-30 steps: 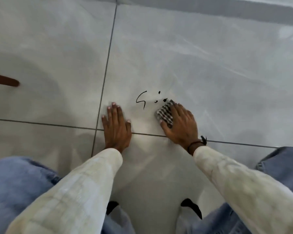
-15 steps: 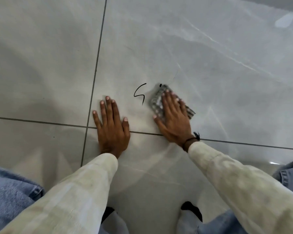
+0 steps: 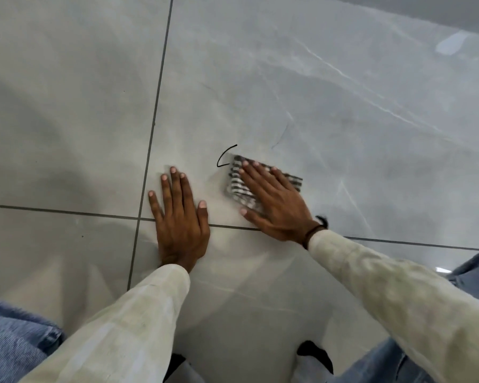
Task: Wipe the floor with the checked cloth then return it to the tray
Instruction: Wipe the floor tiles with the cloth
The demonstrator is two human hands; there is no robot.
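My left hand [image 3: 179,217] lies flat, palm down, fingers spread and pointing away from me, arm nearly straight. My right hand [image 3: 274,204] presses flat too, fingers together and angled up to the left, thumb out, wrist bent, forearm reaching in from the right.

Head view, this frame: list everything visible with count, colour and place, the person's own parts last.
checked cloth: one, black and white, flat on the floor right of centre, under the right hand.
pen mark: one, black curved line, on the tile touching the cloth's upper left corner.
floor: grey glossy tiles with dark grout lines, filling the view.
wristband: one, dark, on the right wrist.
sleeves: two, cream, from the bottom corners toward centre.
jeans: blue denim, at both lower corners.
left hand: flat on the floor, fingers spread, empty.
right hand: flat, pressing the cloth down.
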